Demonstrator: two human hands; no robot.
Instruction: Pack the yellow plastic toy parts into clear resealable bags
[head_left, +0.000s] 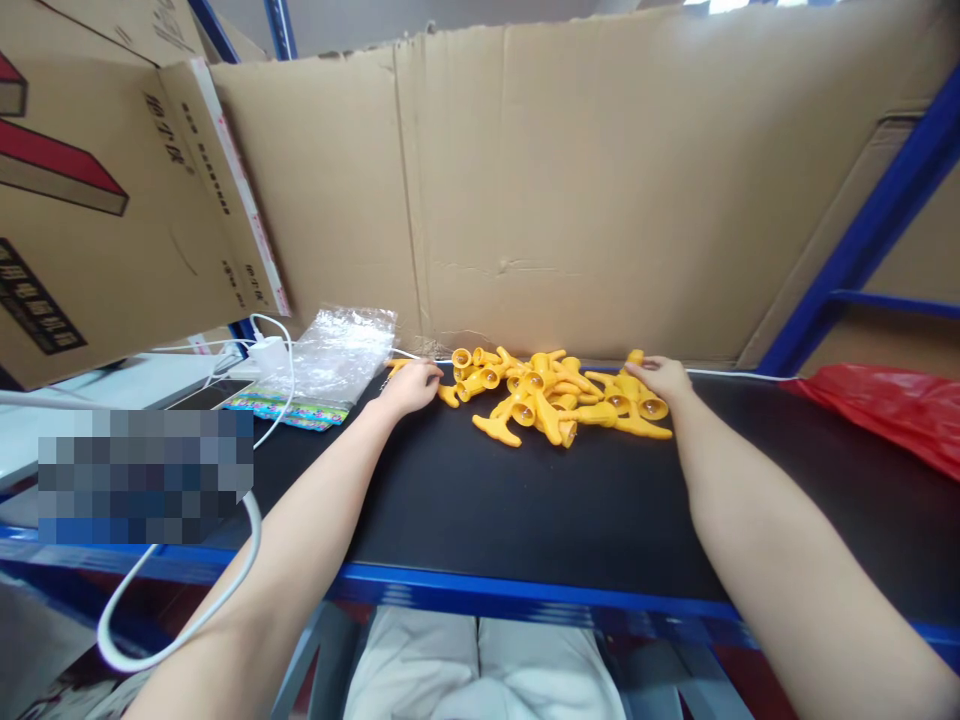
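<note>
A pile of yellow plastic T-shaped handles point(555, 390) with round hollow ends lies on the black tabletop point(525, 510). At the pile's left side, my left hand point(411, 388) is closed over one yellow handle point(448, 396), whose ends show on both sides of the hand. My right hand point(666, 378) is at the right end of the pile. Its fingers are closed at the tip of another yellow handle point(636, 357); part of that grip is hidden.
Behind the tabletop stands a tall cardboard sheet point(600, 190). A clear plastic bag point(341, 345), a white charger point(268, 352) and a looping white cable point(251, 530) are at left, below a large carton point(112, 200). Red plastic point(885, 405) lies at right, near a blue post point(862, 230).
</note>
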